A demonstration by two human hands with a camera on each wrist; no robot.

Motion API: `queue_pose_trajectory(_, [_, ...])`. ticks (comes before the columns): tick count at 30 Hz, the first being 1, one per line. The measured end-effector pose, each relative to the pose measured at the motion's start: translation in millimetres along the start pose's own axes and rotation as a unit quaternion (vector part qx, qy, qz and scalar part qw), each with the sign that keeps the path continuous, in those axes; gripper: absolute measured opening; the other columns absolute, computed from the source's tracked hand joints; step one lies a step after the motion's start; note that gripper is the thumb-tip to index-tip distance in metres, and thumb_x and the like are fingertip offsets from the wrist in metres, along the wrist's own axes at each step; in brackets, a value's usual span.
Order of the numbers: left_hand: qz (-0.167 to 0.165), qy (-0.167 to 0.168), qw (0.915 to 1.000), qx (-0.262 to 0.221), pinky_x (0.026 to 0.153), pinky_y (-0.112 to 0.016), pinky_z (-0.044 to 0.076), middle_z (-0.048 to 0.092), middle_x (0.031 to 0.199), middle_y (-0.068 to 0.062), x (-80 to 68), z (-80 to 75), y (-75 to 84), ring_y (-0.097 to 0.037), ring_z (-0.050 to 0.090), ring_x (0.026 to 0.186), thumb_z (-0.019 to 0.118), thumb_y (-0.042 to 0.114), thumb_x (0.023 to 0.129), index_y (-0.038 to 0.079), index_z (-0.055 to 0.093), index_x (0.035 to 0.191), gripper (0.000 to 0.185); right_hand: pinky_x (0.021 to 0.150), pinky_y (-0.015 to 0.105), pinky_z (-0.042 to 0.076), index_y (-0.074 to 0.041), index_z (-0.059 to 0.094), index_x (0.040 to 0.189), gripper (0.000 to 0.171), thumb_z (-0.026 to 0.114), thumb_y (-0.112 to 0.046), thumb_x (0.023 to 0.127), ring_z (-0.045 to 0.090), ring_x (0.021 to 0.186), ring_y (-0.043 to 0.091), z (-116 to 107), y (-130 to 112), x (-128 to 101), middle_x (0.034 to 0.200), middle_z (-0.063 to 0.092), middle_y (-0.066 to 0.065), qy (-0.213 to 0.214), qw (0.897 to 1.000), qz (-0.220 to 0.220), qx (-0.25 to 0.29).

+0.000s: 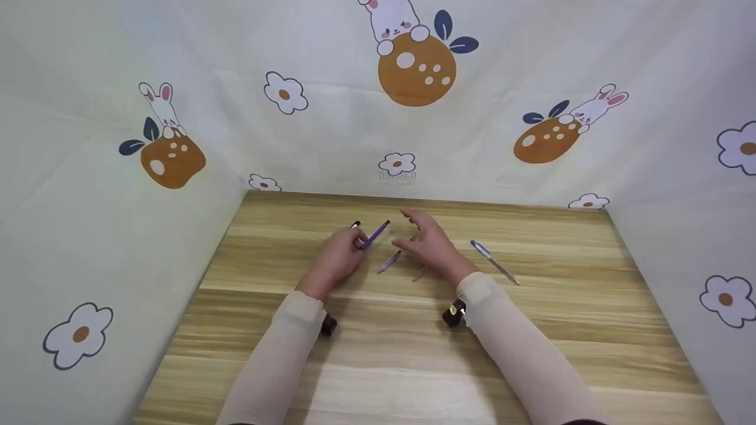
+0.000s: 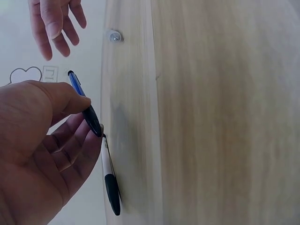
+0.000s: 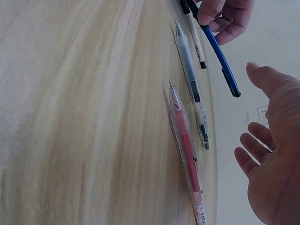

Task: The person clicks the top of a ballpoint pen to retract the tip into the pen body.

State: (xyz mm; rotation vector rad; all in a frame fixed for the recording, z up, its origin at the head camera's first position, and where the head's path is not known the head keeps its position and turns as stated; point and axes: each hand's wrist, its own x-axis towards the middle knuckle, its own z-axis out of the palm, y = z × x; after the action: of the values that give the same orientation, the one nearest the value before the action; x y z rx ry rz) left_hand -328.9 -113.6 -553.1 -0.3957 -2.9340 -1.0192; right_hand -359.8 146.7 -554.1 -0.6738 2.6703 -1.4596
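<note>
My left hand [image 1: 338, 255] pinches a blue pen [image 3: 218, 54] by its dark grip, between thumb and fingers; its other end points up and away, toward my right hand. My right hand [image 1: 434, 243] hovers just right of that pen with thumb and fingers spread, holding nothing. Beside the left hand, a white pen with a dark grip [image 2: 109, 180] lies on the table. Below the right hand are a clear pen with dark parts [image 3: 191, 77] and a clear pen with a red refill [image 3: 185, 140], partly hidden by the hand in the head view.
A clear pen with a blue end [image 1: 495, 262] lies on the wood-grain table [image 1: 390, 366], right of the right hand. White cloth walls [image 1: 331, 141] printed with rabbits and flowers stand along the back and both sides. Dark wrist devices [image 1: 453, 314] sit under the sleeves.
</note>
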Motion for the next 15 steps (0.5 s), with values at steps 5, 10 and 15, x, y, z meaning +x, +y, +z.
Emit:
queue_pose_trajectory(5, [-0.001, -0.002, 1.0000, -0.001, 0.093, -0.047, 0.057, 0.071, 0.103, -0.007, 2.0, 0.3, -2.8, -0.026, 0.067, 0.097, 0.076, 0.001, 0.096, 0.004, 0.075, 0.120, 0.025, 0.124, 0.053, 0.041, -0.006, 0.046, 0.167, 0.084, 0.088, -0.027, 0.097, 0.047, 0.151, 0.038, 0.6, -2.2, 1.3, 0.163, 0.051, 0.019, 0.000, 1.000, 0.000, -0.014])
queue_pose_trajectory(10, [-0.009, -0.002, 0.9999, 0.012, 0.097, -0.047, 0.057, 0.073, 0.105, -0.007, 4.0, 1.5, -6.8, -0.026, 0.069, 0.101, 0.077, 0.003, 0.096, 0.006, 0.077, 0.120, 0.023, 0.123, 0.055, 0.042, -0.004, 0.046, 0.166, 0.084, 0.089, -0.024, 0.097, 0.049, 0.148, 0.041, 1.1, -2.7, 2.7, 0.161, 0.052, 0.024, 0.001, 1.000, -0.007, -0.017])
queue_pose_trajectory(15, [-0.016, -0.007, 0.9993, 0.034, 0.099, -0.047, 0.058, 0.075, 0.109, -0.007, 4.7, 2.5, -9.4, -0.027, 0.071, 0.106, 0.077, 0.005, 0.097, 0.007, 0.080, 0.118, 0.021, 0.123, 0.054, 0.042, -0.003, 0.045, 0.166, 0.084, 0.088, -0.024, 0.097, 0.048, 0.149, 0.041, 0.2, -4.9, 2.1, 0.161, 0.051, 0.023, -0.005, 1.000, -0.001, -0.018])
